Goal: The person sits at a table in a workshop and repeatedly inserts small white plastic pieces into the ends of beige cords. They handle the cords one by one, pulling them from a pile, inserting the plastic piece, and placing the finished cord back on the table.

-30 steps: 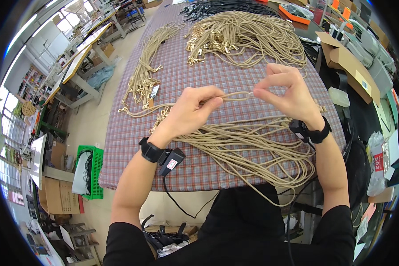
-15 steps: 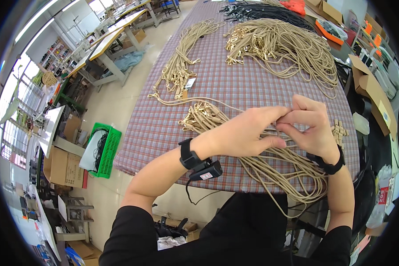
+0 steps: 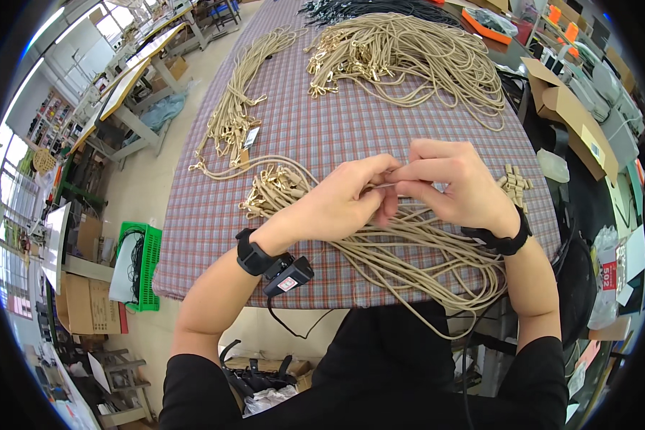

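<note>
My left hand (image 3: 340, 201) and my right hand (image 3: 459, 180) meet above the near part of the table, fingertips pinched together on a thin beige cord. The fingers largely hide the cord's held part. A single cord (image 3: 265, 160) with a brass clip at its end runs from the left toward my left hand. Beneath both hands lies a bundle of beige cords (image 3: 444, 269), its loops hanging over the near table edge. Brass snap clips (image 3: 269, 190) gather at that bundle's left end. Short beige pieces (image 3: 514, 185) lie beyond my right wrist.
A second cord bundle (image 3: 229, 100) lies at the table's left, with a large heap of cords (image 3: 430, 57) farther back. Black cords (image 3: 380, 13) lie beyond it. An orange tray (image 3: 489, 23) and a cardboard box (image 3: 570, 118) stand at right; a green crate (image 3: 147, 269) is on the floor.
The view has shifted, so the table appears farther left. My hands stay together; the left fingers have curled in closer to the right fingertips.
</note>
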`<state>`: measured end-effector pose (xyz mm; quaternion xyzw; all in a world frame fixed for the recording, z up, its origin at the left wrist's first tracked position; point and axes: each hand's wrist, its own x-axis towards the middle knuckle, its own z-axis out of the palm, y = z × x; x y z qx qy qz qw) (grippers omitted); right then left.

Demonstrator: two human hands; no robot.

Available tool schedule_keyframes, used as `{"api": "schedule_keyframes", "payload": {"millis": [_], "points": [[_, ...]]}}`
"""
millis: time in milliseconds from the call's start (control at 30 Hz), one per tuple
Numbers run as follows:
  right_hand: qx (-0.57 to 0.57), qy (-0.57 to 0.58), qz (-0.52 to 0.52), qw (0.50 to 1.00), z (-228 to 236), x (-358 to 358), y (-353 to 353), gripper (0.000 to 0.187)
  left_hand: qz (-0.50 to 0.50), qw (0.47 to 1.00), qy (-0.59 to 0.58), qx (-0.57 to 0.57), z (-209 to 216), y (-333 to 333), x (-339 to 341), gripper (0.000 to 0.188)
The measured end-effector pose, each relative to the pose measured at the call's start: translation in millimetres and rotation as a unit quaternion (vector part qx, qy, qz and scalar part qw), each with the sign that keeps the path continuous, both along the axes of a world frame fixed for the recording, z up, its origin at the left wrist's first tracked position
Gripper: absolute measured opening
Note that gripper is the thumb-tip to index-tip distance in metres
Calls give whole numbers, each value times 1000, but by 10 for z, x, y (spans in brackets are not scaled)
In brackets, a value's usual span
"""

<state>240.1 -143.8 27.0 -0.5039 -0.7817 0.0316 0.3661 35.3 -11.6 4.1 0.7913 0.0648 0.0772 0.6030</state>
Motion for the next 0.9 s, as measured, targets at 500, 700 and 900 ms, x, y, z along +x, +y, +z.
{"api": "schedule_keyframes", "payload": {"millis": [500,700,900], "points": [[-56,52,-59,995,143,774,-17,9,214,967,-43,130,-22,324,-39,21],[-1,32,2,999,-65,519,82,7,199,829,-101,512,99,160,-10,24],[7,-30,-14,999,-155,366,18,9,241,699,-87,668,248,-301,19,33]]}}
